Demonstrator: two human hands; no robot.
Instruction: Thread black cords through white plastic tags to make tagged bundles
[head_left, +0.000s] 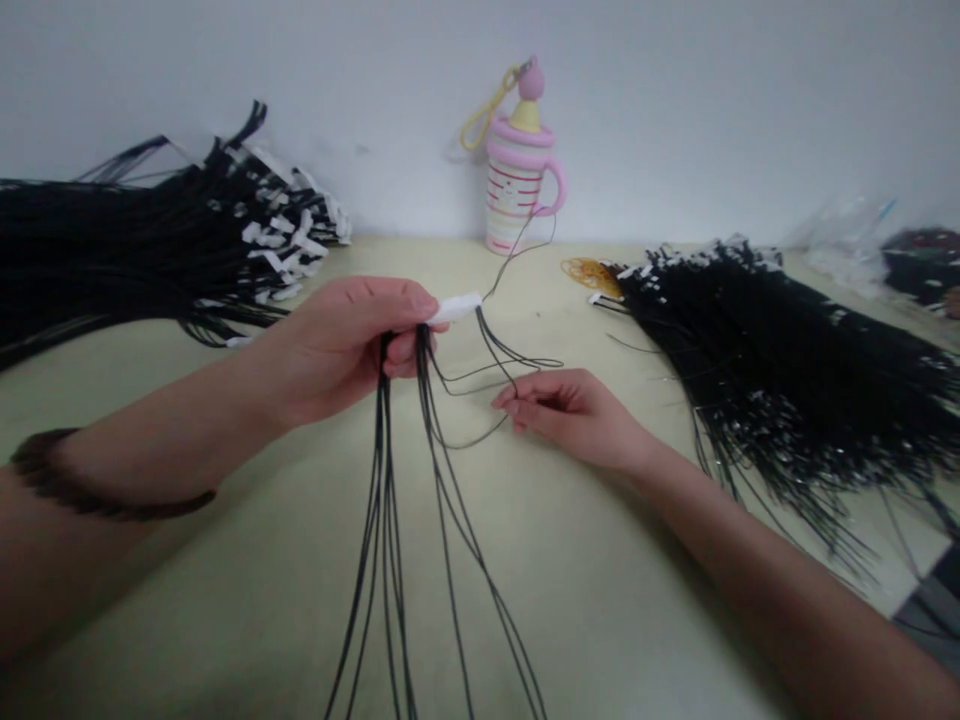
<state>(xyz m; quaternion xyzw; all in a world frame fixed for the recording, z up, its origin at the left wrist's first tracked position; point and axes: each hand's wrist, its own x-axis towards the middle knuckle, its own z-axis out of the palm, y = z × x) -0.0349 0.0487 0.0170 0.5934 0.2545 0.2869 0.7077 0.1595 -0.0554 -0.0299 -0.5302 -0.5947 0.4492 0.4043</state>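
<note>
My left hand pinches a strip of white tape between thumb and fingers. Thin black cords are bundled at the tape and hang down toward the front of the table; several of them loop out to the right. The fingertips of my right hand are pressed together on one of these thin cords, below and to the right of the tape. Another fine strand rises from the tape's right end toward the cup.
At the back left lies a large pile of black cords with white taped ends. Another black bundle covers the right side. A pink and white cup stands against the wall, with a yellow-orange ornament and a clear plastic bag farther right.
</note>
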